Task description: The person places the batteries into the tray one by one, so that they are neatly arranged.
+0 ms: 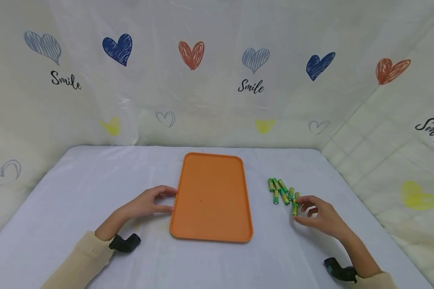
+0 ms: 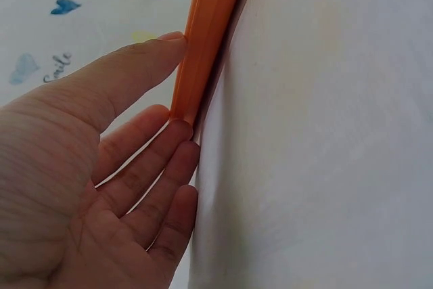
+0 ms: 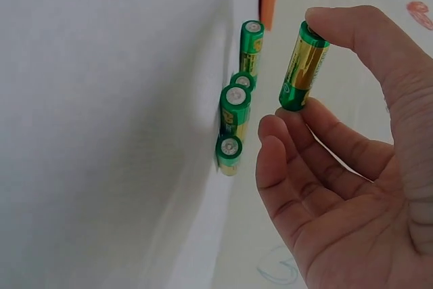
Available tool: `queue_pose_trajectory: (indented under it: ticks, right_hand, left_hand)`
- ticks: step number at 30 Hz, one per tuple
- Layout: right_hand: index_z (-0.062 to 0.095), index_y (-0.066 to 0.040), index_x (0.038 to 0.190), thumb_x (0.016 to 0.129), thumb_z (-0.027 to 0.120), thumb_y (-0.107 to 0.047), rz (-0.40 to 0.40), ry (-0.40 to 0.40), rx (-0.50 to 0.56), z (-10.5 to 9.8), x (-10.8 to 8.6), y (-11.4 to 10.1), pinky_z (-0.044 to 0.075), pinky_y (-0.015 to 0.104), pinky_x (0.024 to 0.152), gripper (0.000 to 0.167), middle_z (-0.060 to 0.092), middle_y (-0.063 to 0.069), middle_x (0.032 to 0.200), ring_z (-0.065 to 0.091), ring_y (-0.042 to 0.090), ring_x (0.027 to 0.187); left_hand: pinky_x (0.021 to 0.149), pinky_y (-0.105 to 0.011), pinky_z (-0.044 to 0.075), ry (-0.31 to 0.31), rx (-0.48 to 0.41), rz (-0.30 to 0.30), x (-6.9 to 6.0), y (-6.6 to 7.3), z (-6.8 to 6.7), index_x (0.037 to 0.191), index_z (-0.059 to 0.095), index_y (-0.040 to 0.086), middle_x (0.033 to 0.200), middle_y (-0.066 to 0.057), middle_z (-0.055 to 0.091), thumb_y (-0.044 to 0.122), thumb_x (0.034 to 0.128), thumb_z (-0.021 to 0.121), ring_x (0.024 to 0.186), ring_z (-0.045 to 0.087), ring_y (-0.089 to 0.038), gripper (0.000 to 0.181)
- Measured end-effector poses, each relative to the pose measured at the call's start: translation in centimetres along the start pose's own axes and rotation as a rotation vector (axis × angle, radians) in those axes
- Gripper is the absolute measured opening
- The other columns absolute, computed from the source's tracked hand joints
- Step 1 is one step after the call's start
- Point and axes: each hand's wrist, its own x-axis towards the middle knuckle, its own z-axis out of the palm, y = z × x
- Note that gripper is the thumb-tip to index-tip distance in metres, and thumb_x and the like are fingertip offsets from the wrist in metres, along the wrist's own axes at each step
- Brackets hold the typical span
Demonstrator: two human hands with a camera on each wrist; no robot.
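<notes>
A pale wall sheet (image 1: 209, 96), printed with hearts and the word "Smile", rises behind a white-covered desk (image 1: 119, 170). On the desk, near its middle, an orange tray (image 1: 213, 200) lies flat, hollow side up, its longer sides running away from the person. Nothing lies in it apart from a tiny dark speck (image 1: 201, 201).

Of the two hands, the left hand (image 1: 150, 202) is at the tray's left side. Its thumb and fingers are spread and rest against that one edge without closing round it; in the left wrist view the thumb tip meets the rim. The right hand (image 1: 322, 218) is well to the right of the tray, pinching one battery, with the thumb on one end and fingertips at the other.

Right of the tray lies a loose cluster of batteries (image 1: 276, 196), green and gold, resting on their sides at various angles, some touching. The pinched battery (image 3: 304, 67) is at the near end of this cluster; whether it is fully off the desk I cannot tell.

The step in hand looks like picking up a single battery while the left hand steadies the tray. The next move probably calls for a firm pinch on both ends and a straight lift, so that the neighbouring batteries are not knocked rolling, with the left hand's light contact kept so the tray does not slide.
</notes>
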Motion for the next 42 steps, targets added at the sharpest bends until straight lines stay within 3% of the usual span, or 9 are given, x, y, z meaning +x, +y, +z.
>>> queue_pose_trajectory:
  ticks: [10,17,31,42]
  right_hand:
    - [0.062,0.006,0.109,0.070,0.085,-0.001,-0.036,0.003,0.031,0.4,0.7,-0.8,0.053,0.021,0.066,0.046,0.066,0.009,0.094,0.061,0.009,0.079]
    - [0.061,0.007,0.109,0.070,0.084,0.003,-0.102,-0.006,0.118,1.3,1.2,-1.9,0.053,0.020,0.069,0.046,0.065,0.012,0.094,0.061,0.013,0.078]
    - [0.061,0.006,0.110,0.071,0.085,0.000,-0.151,-0.074,0.173,2.8,2.9,-4.1,0.055,0.022,0.070,0.046,0.063,0.011,0.093,0.061,0.017,0.077]
    - [0.061,0.005,0.109,0.076,0.082,-0.002,-0.166,-0.146,0.311,3.9,4.1,-6.1,0.055,0.023,0.076,0.040,0.064,0.010,0.097,0.062,0.022,0.081]
  left_hand:
    - [0.103,-0.045,0.041,-0.004,0.000,-0.001,0.0,-0.2,0.0,0.131,0.057,0.008,0.129,-0.006,0.061,0.032,0.0855,0.076,0.120,0.054,-0.026,0.055]
    - [0.103,-0.044,0.042,0.004,-0.002,-0.007,0.0,-0.1,0.1,0.131,0.058,0.010,0.129,-0.004,0.061,0.032,0.0848,0.077,0.119,0.054,-0.024,0.055]
    - [0.105,-0.049,0.039,0.006,-0.010,-0.002,0.0,-0.1,0.0,0.131,0.058,0.009,0.130,-0.005,0.060,0.031,0.0850,0.077,0.120,0.053,-0.026,0.055]
    - [0.106,-0.050,0.038,0.000,-0.018,-0.024,0.1,0.0,0.0,0.131,0.057,0.009,0.130,-0.005,0.061,0.031,0.0844,0.078,0.122,0.053,-0.026,0.056]
